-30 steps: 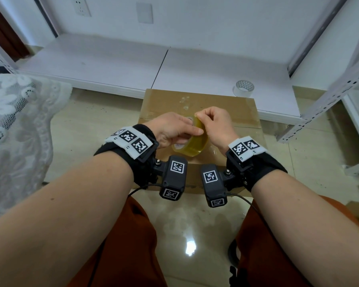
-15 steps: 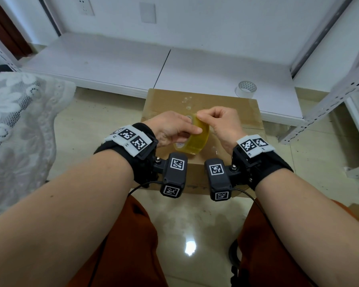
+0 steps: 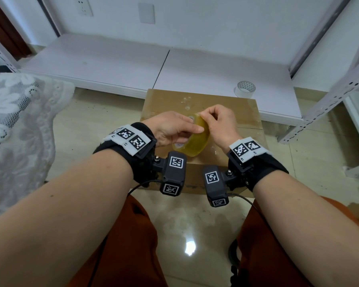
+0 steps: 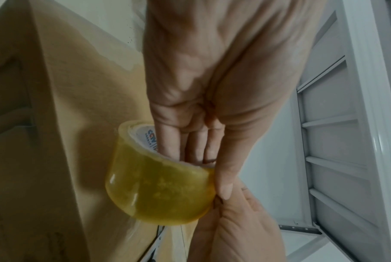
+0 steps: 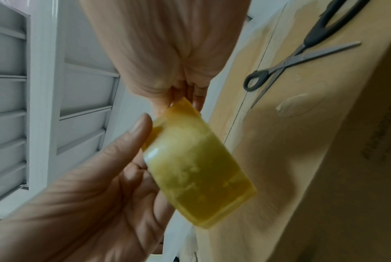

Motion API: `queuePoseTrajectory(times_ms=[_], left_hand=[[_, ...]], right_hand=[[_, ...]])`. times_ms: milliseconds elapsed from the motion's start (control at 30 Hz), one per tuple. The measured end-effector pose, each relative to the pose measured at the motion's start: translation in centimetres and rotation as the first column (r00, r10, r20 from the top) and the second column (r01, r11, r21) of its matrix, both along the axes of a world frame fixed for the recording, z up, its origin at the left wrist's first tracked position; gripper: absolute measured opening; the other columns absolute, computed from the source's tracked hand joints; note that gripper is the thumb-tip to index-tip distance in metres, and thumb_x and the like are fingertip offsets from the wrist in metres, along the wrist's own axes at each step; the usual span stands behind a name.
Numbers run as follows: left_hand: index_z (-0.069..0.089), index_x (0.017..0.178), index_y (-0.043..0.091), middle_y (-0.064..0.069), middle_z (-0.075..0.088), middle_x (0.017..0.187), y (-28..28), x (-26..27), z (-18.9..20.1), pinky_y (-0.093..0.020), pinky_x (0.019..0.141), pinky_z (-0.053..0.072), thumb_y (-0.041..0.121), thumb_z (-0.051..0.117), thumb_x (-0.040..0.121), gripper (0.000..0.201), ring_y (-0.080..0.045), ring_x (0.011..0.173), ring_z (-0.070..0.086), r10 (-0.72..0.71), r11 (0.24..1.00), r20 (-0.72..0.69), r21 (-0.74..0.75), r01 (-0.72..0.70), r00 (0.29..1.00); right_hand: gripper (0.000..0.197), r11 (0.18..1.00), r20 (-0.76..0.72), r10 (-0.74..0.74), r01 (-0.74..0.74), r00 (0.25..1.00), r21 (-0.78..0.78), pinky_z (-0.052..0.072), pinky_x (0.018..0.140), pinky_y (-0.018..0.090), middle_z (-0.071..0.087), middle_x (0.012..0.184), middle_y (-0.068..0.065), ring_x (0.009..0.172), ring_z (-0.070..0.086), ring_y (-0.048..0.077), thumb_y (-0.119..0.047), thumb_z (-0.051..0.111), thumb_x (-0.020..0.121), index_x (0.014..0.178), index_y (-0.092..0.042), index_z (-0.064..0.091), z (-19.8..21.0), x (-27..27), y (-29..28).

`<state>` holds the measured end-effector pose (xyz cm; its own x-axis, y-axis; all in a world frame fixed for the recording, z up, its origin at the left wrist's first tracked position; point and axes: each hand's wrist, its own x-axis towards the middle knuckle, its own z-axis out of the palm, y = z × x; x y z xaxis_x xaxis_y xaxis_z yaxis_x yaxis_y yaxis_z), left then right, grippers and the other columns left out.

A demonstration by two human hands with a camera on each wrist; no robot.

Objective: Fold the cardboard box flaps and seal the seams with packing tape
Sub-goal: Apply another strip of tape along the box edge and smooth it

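A closed cardboard box (image 3: 226, 112) stands on the floor in front of my knees. Just above its top I hold a yellowish roll of packing tape (image 3: 193, 141). My left hand (image 3: 192, 129) grips the roll, with fingers (image 4: 190, 141) through the core and the thumb on the outside of the roll (image 4: 158, 191). My right hand (image 3: 202, 117) pinches the roll's upper rim with curled fingertips (image 5: 185, 95). In the right wrist view the tape roll (image 5: 197, 168) hangs beside the box top (image 5: 324, 159). No tape is pulled free that I can see.
Black-handled scissors (image 5: 302, 53) lie on the box top near its seam. A second, clear tape roll (image 3: 245, 89) sits on the low white platform (image 3: 112, 65) behind the box. A white metal rack (image 3: 330, 96) is to the right, a lace cloth (image 3: 19, 131) to the left.
Almost nothing: both hands keep hold of the roll over the box, and the right fingertips stay at its upper rim.
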<state>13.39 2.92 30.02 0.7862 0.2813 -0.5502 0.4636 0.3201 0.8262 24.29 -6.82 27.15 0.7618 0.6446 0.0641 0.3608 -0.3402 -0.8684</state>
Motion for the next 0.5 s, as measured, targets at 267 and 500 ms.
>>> queuePoseTrajectory(times_ms=[267,500], left_hand=[[0.06,0.084,0.004,-0.009,0.063,0.088,0.4,-0.57,0.17,-0.034,0.093,0.048,0.002,0.062,0.087,0.004,-0.018,0.087,0.06,-0.047,0.998,-0.019,0.038,0.048,0.999],[0.063,0.089,0.005,-0.008,0.067,0.091,0.28,-0.47,0.07,-0.033,0.094,0.049,-0.001,0.06,0.088,0.007,-0.02,0.093,0.062,-0.001,0.997,-0.008,0.077,0.002,1.0]], right_hand=[[0.009,0.995,-0.19,0.05,-0.033,0.981,0.094,0.055,0.081,0.027,0.071,0.089,0.004,0.084,0.065,0.013,-0.014,0.062,0.089,0.089,-0.01,0.07,0.58,0.08,-0.26],[0.013,0.984,-0.304,0.15,-0.113,0.941,0.137,0.052,0.083,0.021,0.072,0.098,-0.001,0.095,0.066,0.01,-0.018,0.073,0.081,0.094,-0.016,0.072,0.5,-0.09,-0.57]])
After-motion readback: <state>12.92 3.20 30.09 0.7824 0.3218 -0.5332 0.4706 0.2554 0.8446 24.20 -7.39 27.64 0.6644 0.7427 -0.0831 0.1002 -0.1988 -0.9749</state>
